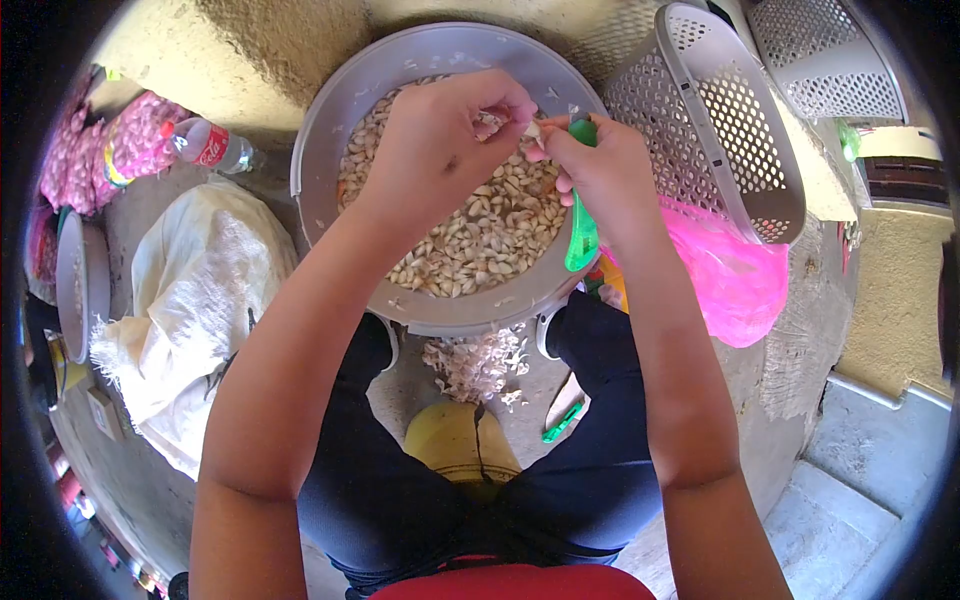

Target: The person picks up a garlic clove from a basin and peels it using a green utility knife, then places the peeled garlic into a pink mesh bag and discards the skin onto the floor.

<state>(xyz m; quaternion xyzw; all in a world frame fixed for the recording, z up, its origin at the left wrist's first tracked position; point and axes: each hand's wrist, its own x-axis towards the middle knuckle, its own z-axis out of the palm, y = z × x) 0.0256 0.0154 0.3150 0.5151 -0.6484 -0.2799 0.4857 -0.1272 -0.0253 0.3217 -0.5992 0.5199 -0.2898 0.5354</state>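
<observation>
Over a wide grey basin (318,150) of garlic cloves (470,240), both my hands are close together. My left hand (435,140) is closed, fingers curled, with garlic (488,124) showing in its palm. A green utility knife (582,235) is gripped in my right hand (612,175), its handle pointing down and its metal end up. Between the fingertips of both hands sits a pale garlic clove (535,133); which fingers carry it is hard to make out. The cloves in the basin appear to lie in water.
Garlic skins (480,365) are heaped on the floor below the basin, near a second green knife (562,423). Perforated baskets (690,110) and a pink plastic bag (730,275) stand right. Left are a white sack (205,300), a cola bottle (215,147) and pink net bags (130,140).
</observation>
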